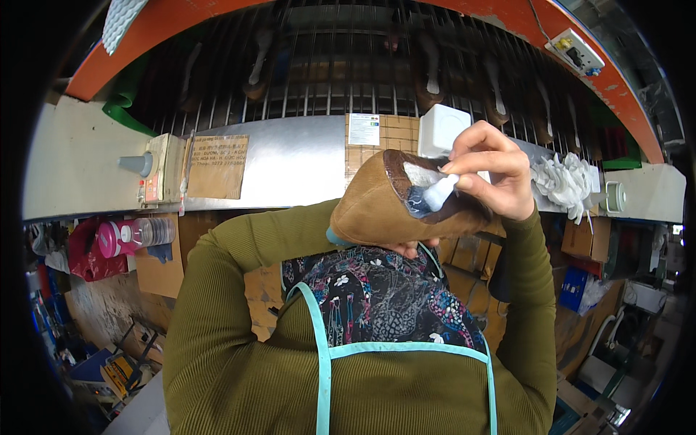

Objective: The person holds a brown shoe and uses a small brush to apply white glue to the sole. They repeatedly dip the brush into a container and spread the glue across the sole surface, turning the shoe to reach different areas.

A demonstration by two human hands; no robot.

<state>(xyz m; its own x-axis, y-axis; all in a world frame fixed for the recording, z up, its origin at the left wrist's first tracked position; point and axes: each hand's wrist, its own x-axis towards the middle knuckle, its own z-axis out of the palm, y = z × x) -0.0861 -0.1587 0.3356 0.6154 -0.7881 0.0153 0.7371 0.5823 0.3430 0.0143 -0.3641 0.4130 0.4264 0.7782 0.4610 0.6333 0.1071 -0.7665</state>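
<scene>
A brown suede shoe (380, 203) is held up in front of my chest, its rounded end to the left and its opening facing up. Under it, my left hand (411, 249) supports the shoe; only some fingertips show, the rest being hidden. My right hand (500, 170) pinches a small white tapered piece (440, 192) between thumb and fingers, at the opening. Whether this is a bottle tip or wadding I cannot tell. Inside the opening, dark blue-grey material (417, 202) and a white lining patch (420, 174) are visible.
Beyond the shoe runs a metal ledge (293, 167) before a rack of rods (326, 72) carrying dark shoes. A white box (444, 129) and crumpled white gloves or cloth (564, 185) lie at the right. A cardboard piece (217, 167) and grey cone (135, 164) are at the left.
</scene>
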